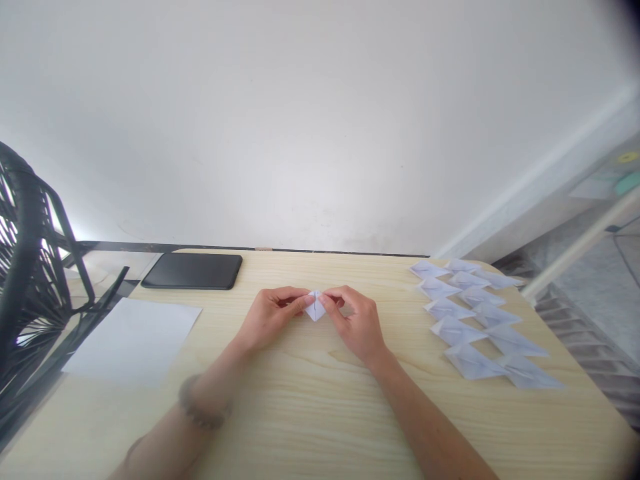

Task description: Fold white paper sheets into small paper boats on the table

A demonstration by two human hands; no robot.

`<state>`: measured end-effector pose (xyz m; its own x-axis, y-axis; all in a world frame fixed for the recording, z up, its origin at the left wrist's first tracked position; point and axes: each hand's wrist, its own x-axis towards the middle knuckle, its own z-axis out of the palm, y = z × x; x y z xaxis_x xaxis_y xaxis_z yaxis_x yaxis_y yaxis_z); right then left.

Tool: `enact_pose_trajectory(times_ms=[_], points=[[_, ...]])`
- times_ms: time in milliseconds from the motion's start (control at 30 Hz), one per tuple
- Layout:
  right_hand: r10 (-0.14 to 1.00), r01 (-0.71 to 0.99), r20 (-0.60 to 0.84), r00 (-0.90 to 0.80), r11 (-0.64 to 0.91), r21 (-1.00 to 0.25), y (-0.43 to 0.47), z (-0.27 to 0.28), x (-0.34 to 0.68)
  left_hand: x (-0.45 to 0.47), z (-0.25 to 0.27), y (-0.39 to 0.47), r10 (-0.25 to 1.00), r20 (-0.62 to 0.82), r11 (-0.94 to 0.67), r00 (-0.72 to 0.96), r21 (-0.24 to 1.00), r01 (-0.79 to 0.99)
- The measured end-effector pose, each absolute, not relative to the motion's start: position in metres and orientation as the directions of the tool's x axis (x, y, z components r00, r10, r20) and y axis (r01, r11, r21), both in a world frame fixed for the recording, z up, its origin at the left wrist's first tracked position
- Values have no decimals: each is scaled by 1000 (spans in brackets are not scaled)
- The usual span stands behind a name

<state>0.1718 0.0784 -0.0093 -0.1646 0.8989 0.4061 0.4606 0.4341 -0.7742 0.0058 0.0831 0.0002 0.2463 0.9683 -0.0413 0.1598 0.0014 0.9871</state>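
Note:
Between my two hands is a small folded piece of white paper (pixel 315 311), its point facing toward me and a slit or crease down its middle. My left hand (pixel 273 313) pinches its left side between thumb and fingers. On the other side, my right hand (pixel 355 317) pinches the right edge the same way. Both hands rest low over the wooden table (pixel 300 413), near its middle. The fingers hide the paper's upper corners.
Several folded white paper pieces (pixel 470 363) lie in rows at the right. A black phone (pixel 193 271) lies at the back left, with white paper sheets (pixel 135 340) in front of it. A dark woven chair (pixel 25 253) stands beyond the left edge; a white wall (pixel 300 133) rises behind.

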Motion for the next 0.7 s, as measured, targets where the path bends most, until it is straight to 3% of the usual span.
enact_pose_trajectory(times_ms=[233, 433, 700], points=[[921, 451, 356, -158, 388, -804, 78, -6, 173, 8, 1, 82, 971, -56, 19, 234, 987, 160], [950, 426, 292, -112, 312, -849, 79, -7, 174, 5, -3, 80, 940, -105, 56, 325, 986, 157], [960, 342, 225, -166, 270, -900, 81, -9, 174, 6, 0, 79, 918, -175, 107, 355, 973, 202]])
